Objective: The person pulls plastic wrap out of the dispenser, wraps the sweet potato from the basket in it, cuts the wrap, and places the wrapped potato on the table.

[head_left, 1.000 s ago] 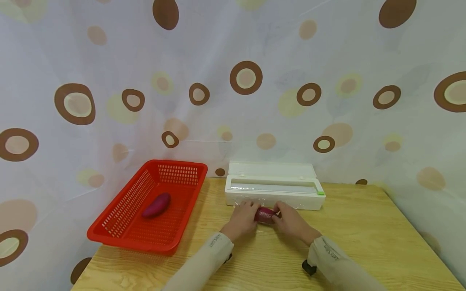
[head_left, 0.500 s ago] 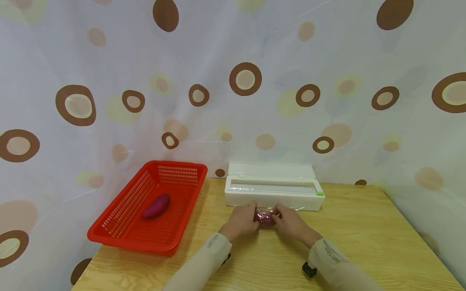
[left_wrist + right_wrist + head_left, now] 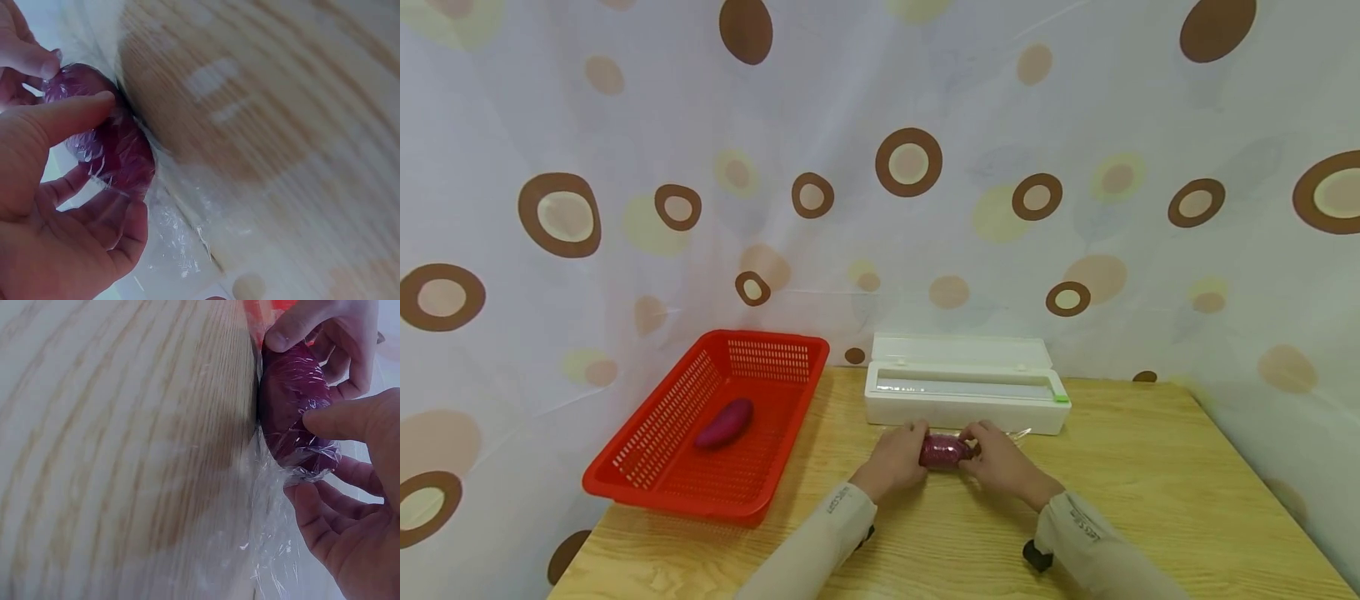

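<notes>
A purple sweet potato (image 3: pixel 943 451) lies low over the table in front of the white box, with shiny cling film (image 3: pixel 112 150) wrinkled round it. My left hand (image 3: pixel 893 458) grips its left end, thumb on the near side and fingers curled beyond. At the other end, my right hand (image 3: pixel 1002 467) pinches it between thumb and fingers. Loose film (image 3: pixel 275 550) trails from the wrapped end onto the wood in the right wrist view. A second purple sweet potato (image 3: pixel 725 423) sits unwrapped in the red basket (image 3: pixel 760 504).
Behind both hands stands a white cling film dispenser (image 3: pixel 955 410), its lid (image 3: pixel 958 348) raised and a green slider (image 3: pixel 1060 398) at its right end. The basket occupies the left side of the wooden table (image 3: pixel 1150 500). A patterned curtain (image 3: pixel 850 83) hangs along the back.
The held sweet potato has moved slightly nearer to me, both hands staying on it. Film now sticks up beside my right hand, where earlier it lay flatter before the box.
</notes>
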`<state>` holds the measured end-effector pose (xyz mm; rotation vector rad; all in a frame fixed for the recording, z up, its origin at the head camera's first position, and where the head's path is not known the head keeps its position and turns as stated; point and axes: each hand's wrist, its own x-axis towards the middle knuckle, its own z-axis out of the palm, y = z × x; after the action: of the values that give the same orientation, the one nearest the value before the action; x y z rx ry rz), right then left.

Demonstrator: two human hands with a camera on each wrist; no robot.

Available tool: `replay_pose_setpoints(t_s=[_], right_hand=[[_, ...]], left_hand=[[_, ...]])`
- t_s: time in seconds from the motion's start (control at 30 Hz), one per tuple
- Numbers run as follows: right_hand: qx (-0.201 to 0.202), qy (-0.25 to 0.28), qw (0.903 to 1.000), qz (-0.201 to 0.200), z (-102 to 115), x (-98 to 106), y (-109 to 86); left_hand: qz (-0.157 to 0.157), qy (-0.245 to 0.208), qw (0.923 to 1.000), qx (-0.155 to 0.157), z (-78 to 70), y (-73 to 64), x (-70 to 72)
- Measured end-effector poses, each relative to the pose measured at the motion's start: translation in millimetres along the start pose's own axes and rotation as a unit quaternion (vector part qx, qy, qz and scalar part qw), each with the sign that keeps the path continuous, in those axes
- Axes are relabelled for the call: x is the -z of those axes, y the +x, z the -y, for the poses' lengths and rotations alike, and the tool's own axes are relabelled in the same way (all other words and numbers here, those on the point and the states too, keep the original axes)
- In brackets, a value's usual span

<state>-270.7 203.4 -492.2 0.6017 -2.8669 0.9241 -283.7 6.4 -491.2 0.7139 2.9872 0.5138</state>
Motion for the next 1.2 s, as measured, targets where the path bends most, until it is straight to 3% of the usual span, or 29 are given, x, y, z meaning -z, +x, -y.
replay_pose_setpoints(t_s=[0.33,0.47,0.67,0.93,1.2], right_hand=[[-0.029,-0.002,0.9995,0.010,0.4,-0.6,2.9],[-0.019,-0.006,0.9997,0.010,0.1,0.1,2.6],[-0.017,-0.031,0.9993,0.015,-0.6,0.6,3.9],[-0.035,-0.011,0.9993,0.011,2.3,-0.2,3.4],[-0.044,0.008,0.9989,-0.011,-1.2,0.2,5.3]], left_hand=[[0.012,0.001,0.9997,0.023,-1.9,-0.9,1.8],[0.017,-0.018,0.9993,0.030,-1.7,-1.5,0.5],[0.016,-0.036,0.9988,0.029,-0.2,0.1,-2.8],[0.010,0.006,0.9999,0.001,1.1,0.4,-4.8],[0.016,-0.050,0.9986,0.002,4.3,0.0,-2.5]])
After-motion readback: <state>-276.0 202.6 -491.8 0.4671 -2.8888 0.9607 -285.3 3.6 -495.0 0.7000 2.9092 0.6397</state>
